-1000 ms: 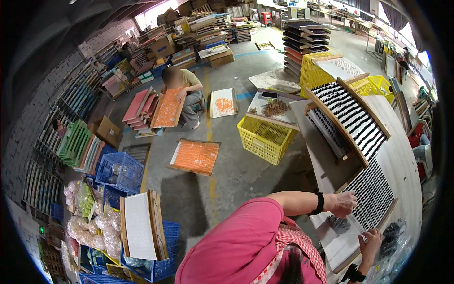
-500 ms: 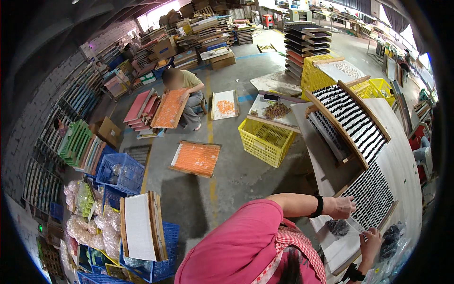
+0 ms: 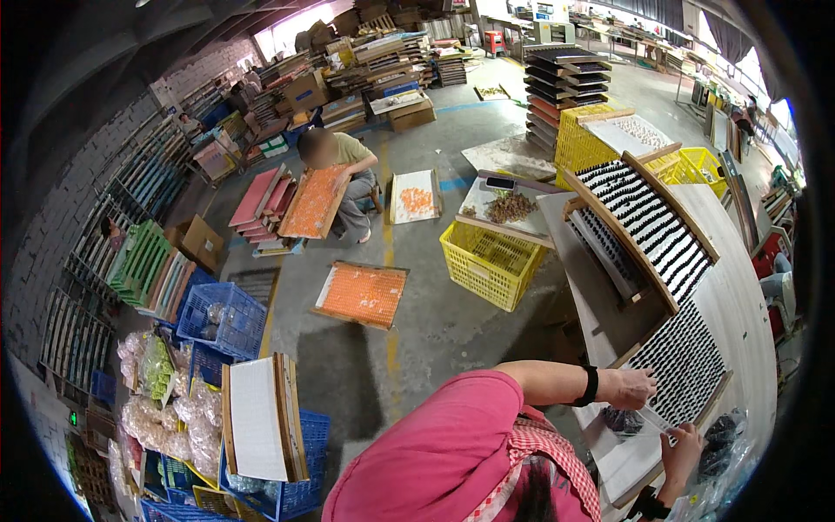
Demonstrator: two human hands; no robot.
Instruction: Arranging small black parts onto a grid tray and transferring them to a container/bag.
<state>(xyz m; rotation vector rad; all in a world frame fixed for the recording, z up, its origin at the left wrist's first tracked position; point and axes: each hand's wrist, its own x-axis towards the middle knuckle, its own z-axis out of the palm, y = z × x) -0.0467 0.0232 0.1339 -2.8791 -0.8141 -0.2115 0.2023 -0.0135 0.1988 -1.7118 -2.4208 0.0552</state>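
My left hand is over the near-left edge of a white board set with close rows of small black pieces. Its fingers are curled together, and what they pinch is too small to make out. Just below, a narrow clear strip runs slantwise from beside my left hand to my right hand. The right fingers are closed at the strip's lower end. A heap of loose dark pieces lies under the left wrist on a bare white board.
Beyond, a wood-framed rack carries more black rows. Clear bags with dark contents lie beside my right hand. A yellow crate stands on the floor. Further left, a seated person holds an orange-covered board. Blue crates stand at left.
My left hand has shifted slightly down over the board's edge. My right hand has moved a little down, and the clear strip between them has shifted too.
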